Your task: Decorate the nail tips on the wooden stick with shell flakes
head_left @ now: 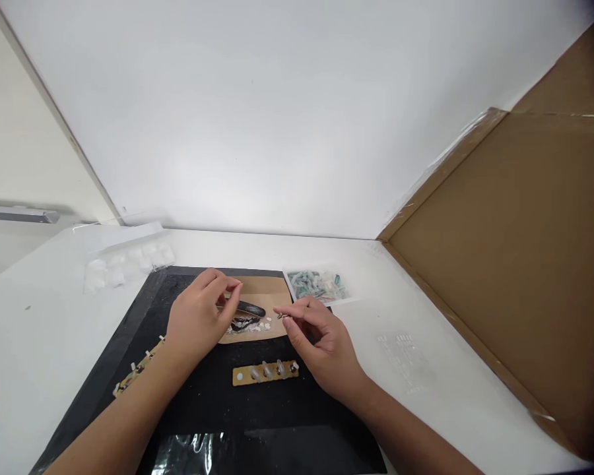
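Thumb and index fingertips of my left hand (198, 320) are pinched together above a tan board (270, 287); whatever they hold is too small to make out. My right hand (327, 343) pinches a small brownish, metallic-looking piece (282, 316) between thumb and fingers, over the board's right side. On the board lies a dark elongated tool (251, 309), partly hidden behind my left hand. Several small white bits (264, 326) are scattered below it. Nearer to me, a yellowish strip (245, 377) carries several clear, upright pieces and a white dot.
A black mat (212, 409) lies under the board. Another strip (141, 365) with white-tipped pieces sits beyond my left forearm. At the back right is a clear box (317, 285) of teal and whitish pieces. A plastic tray (129, 260) stands back left; cardboard (515, 264) rises at right.
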`<state>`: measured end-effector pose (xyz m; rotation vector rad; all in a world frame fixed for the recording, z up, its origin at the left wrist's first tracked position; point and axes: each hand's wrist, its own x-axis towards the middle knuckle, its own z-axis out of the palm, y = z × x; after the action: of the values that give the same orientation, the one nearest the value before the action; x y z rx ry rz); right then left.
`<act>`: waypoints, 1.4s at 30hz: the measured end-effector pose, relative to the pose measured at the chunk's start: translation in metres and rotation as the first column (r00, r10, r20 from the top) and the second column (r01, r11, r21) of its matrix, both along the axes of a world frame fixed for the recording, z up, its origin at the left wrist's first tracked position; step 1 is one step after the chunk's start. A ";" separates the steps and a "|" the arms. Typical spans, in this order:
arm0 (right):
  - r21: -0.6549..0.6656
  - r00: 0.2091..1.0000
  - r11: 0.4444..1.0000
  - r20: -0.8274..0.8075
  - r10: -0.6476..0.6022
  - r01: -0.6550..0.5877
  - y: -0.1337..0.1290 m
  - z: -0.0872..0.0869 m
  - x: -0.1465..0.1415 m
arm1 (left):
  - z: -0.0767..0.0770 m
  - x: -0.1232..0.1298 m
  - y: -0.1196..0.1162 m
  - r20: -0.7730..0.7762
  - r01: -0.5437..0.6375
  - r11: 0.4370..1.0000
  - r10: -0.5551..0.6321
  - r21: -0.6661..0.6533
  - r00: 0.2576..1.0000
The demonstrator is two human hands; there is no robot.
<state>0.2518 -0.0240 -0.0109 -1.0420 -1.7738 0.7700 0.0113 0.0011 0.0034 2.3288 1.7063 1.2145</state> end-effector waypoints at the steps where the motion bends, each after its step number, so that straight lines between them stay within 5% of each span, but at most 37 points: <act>1: -0.012 1.000 1.000 -0.007 -0.002 0.002 0.000 0.000 0.000 | 0.000 -0.001 0.001 -0.004 -0.016 1.000 0.016 -0.003 1.000; 11: -0.115 0.997 0.993 -0.077 0.007 -0.015 0.001 -0.003 -0.003 | 0.003 -0.010 0.006 -0.008 -0.081 0.992 0.081 -0.101 0.997; 18: -0.171 0.997 0.984 -0.066 0.031 -0.042 0.001 -0.002 -0.003 | -0.001 -0.019 0.010 0.004 -0.001 0.995 0.002 -0.102 1.000; 42: -0.155 0.998 0.987 -0.050 0.031 -0.038 0.006 -0.008 -0.001 | -0.007 -0.021 0.013 -0.055 0.050 0.993 -0.056 -0.107 0.997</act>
<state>0.2508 -0.0179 -0.0185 -1.0883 -1.7170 0.9600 -0.0094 0.0144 -0.0040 2.3535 1.6702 1.0322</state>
